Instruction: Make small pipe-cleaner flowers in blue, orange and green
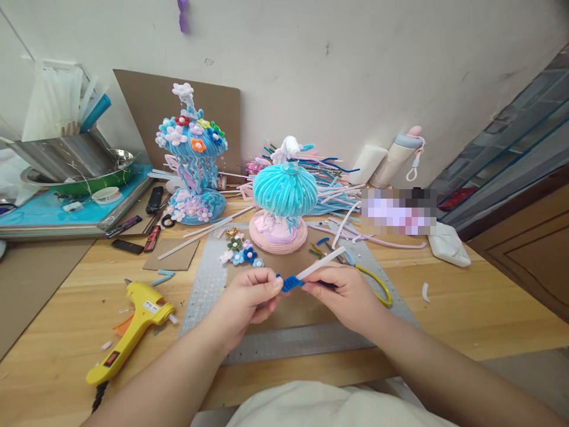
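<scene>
My left hand (249, 296) pinches one end of a blue pipe cleaner (291, 283) that is coiled around a white stick (320, 263). My right hand (344, 293) grips the stick and the coil from the other side; the stick juts up and to the right past my fingers. Both hands hover above a brown card on a grey cutting mat (293, 341). Just beyond them lie several small pipe-cleaner flowers (240, 254). Behind those stands a turquoise mushroom-shaped model on a pink base (283, 198).
A yellow glue gun (133, 323) lies at the left on the wooden table (466, 308). A taller flower-covered blue model (192, 160) stands further back left. Loose pipe cleaners (331, 184) are heaped by the wall. Trays and a metal pot (66, 157) fill the far left.
</scene>
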